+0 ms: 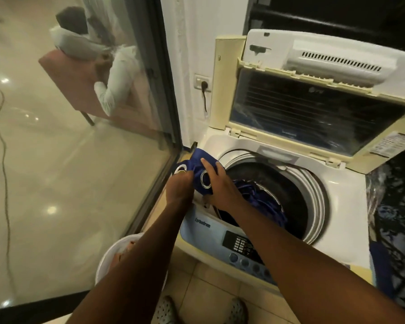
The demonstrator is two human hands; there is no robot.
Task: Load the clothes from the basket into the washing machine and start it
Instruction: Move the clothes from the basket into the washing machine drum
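Note:
A top-loading washing machine (337,190) stands with its lid (313,108) raised. A blue curtain with metal eyelets (200,160) is bunched at the drum's left rim, and the rest of it trails down into the drum (295,202). My left hand (179,187) grips the bunched fabric by one eyelet. My right hand (218,183) holds the fabric beside another eyelet, its index finger stretched out over the cloth. A white laundry basket (108,256) sits on the floor at lower left, partly hidden by my left forearm.
The control panel (239,244) with buttons and knobs faces me. A glass door (80,160) runs along the left; behind it a person sits on a chair. A wall socket with a plug (202,84) is behind the machine. My shoes (166,309) stand on tiled floor.

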